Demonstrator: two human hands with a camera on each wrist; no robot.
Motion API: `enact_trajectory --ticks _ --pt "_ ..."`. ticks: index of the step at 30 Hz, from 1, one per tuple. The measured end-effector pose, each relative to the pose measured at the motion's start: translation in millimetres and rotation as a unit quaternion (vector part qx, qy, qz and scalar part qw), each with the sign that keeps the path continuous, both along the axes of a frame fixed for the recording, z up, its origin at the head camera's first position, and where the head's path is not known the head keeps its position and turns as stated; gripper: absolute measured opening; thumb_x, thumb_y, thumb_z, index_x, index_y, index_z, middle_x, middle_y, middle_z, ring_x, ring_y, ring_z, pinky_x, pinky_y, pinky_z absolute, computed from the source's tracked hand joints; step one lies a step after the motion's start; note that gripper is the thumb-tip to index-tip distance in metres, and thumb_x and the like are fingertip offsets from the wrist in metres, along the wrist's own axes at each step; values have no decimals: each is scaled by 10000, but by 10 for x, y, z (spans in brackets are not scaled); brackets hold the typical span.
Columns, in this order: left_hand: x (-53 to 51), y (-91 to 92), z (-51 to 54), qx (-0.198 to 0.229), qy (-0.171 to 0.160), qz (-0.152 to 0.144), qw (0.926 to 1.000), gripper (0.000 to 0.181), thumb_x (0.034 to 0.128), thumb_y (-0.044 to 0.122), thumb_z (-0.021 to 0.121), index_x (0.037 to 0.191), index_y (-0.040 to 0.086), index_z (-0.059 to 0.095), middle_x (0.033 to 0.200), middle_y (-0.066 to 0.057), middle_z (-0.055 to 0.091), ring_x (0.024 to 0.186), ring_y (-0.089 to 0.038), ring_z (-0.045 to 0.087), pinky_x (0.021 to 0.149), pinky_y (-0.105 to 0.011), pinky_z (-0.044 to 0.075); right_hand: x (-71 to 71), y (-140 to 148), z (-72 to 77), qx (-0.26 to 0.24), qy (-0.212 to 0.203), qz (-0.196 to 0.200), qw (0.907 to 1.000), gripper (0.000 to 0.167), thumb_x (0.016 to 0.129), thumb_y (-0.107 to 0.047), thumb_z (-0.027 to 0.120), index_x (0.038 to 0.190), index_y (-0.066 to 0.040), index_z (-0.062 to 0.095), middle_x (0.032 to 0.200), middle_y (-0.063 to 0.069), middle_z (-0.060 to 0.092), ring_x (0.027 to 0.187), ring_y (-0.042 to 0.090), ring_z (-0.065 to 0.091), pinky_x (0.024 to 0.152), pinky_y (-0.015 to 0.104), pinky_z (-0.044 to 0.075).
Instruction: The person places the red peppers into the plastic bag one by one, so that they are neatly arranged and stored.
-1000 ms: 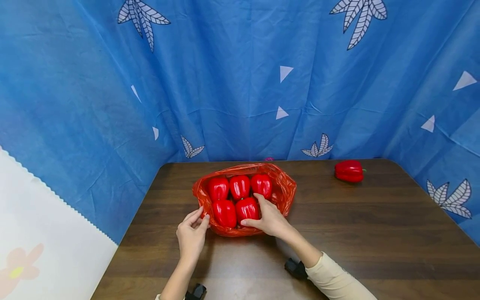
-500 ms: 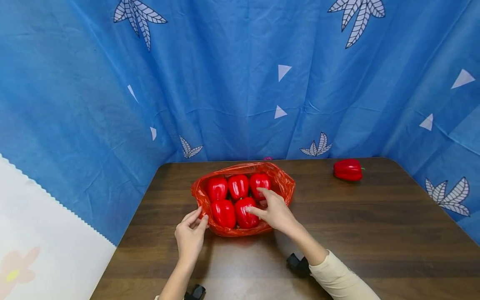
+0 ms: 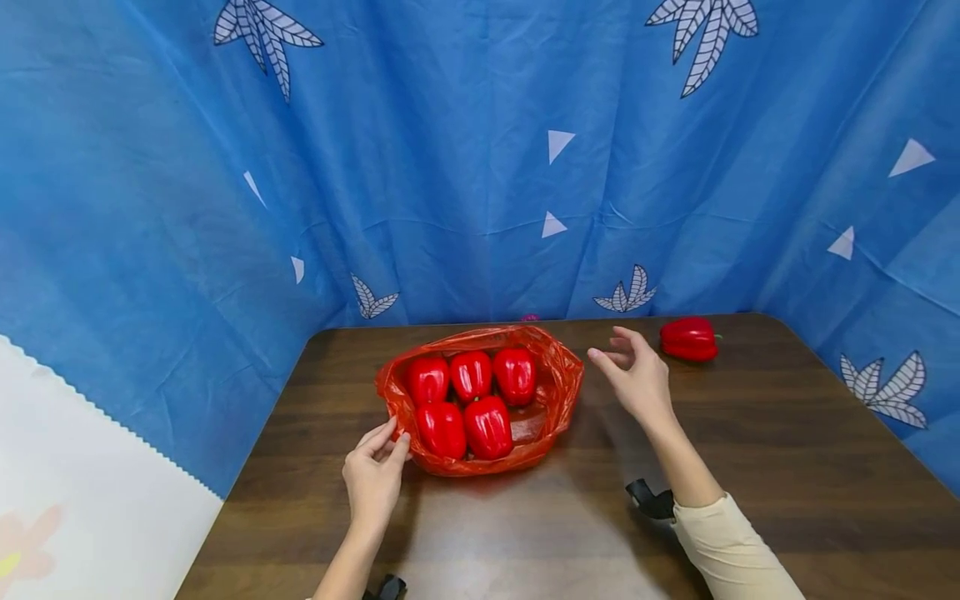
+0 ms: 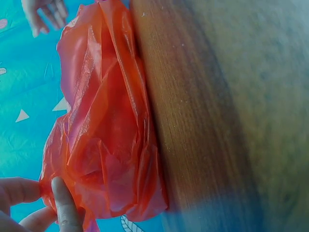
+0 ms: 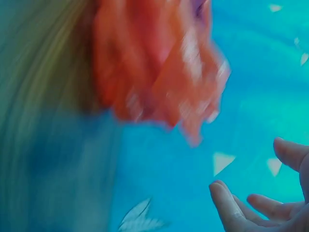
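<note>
A red plastic bag [image 3: 536, 454] lies with its mouth spread on the table, several glossy red bell peppers [image 3: 489, 427] inside it in two rows. At the bag's near left edge my left hand [image 3: 372, 483] pinches the rim between thumb and fingers; the left wrist view shows the pinched plastic [image 4: 47, 189] close up. My right hand [image 3: 643, 383] hovers to the right of the bag, fingers loosely bent and nothing in them. Just beyond it, at the back right, one more red bell pepper [image 3: 688, 339] with a green stem lies on its side.
The brown wooden table [image 3: 787, 467] extends to the right of and in front of the bag. A blue curtain [image 3: 450, 167] hangs behind the table's back edge. White cloth with a scalloped edge [image 3: 90, 475] is at the left.
My right hand has let go of a pepper in the bag's front row, lifted out and moved right towards the lone pepper. My left hand keeps its pinch on the rim.
</note>
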State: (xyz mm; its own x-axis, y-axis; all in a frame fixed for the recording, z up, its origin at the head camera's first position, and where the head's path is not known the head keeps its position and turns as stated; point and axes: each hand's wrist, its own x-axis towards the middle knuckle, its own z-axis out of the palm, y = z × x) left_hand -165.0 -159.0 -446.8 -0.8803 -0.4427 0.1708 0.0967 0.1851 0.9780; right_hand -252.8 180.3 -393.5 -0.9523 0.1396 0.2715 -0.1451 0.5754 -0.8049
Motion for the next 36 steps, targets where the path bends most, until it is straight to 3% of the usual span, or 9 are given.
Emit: enact_trajectory --ticks 10,17,23,28,36 --pt "9 -4 24 -40 -36 54 10000 336 862 -6 695 1193 -58 667 1201 -228 649 633 30 629 652 -80 532 -149 607 -193 239 -384 -823 9956 805 936 -400 627 1518 7 248 1431 324 405 1212 455 544 999 573 467" --pt "0 -12 13 -60 -50 0 10000 348 871 15 693 1207 -66 654 1228 -241 632 627 16 635 641 -79 531 -273 922 -337 -39 -898 -1292 9875 847 952 -364 594 1537 28 124 1472 346 270 1253 507 427 986 603 456" --pt "2 -12 8 -17 -34 41 10000 344 866 7 697 1202 -57 661 1219 -234 637 628 31 629 640 -81 532 -419 1056 -410 -146 -1337 -1336 9819 856 961 -367 563 1534 49 83 1519 349 193 1374 516 213 1017 669 398" --pt "9 -11 -3 -169 65 127 9998 334 850 -13 704 1180 -58 674 1187 -233 654 605 54 623 628 -72 524 -566 1115 -456 -358 -1679 -1465 9742 857 971 -353 539 1541 37 30 1546 345 125 1408 512 152 1037 668 386" --pt "3 -15 10 -1 100 115 9999 339 848 -30 696 1184 -60 670 1186 -231 654 610 16 631 642 -81 531 -799 1216 -524 -767 -1555 -1850 9673 862 968 -285 544 1544 3 -28 1551 329 73 1428 497 134 1069 648 369"
